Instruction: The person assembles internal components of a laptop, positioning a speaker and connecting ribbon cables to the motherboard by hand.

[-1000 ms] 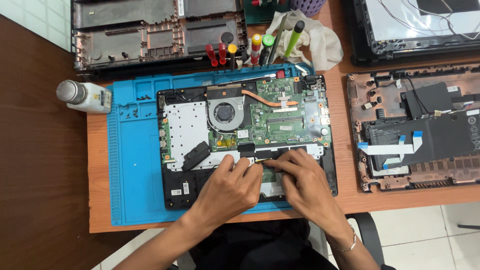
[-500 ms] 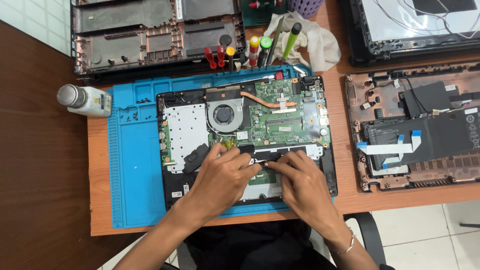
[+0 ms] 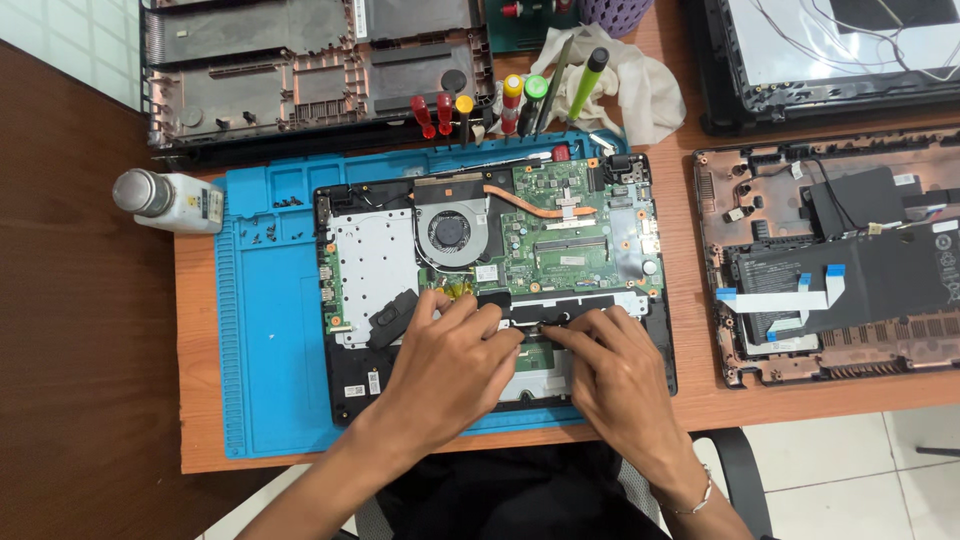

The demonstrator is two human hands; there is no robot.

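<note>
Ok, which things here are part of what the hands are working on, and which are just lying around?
In hand: left hand, right hand, open laptop, blue mat.

Lying about: bottle, screwdrivers, cloth, second chassis, bottom cover, lid panel.

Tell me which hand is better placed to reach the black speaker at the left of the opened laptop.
The left hand, probably. It lies right beside the black speaker, with its fingers nearest to it. The right hand rests farther right, on the black bar.

Wooden desk (image 3: 140,330) over pale tiled floor (image 3: 860,480).
</note>
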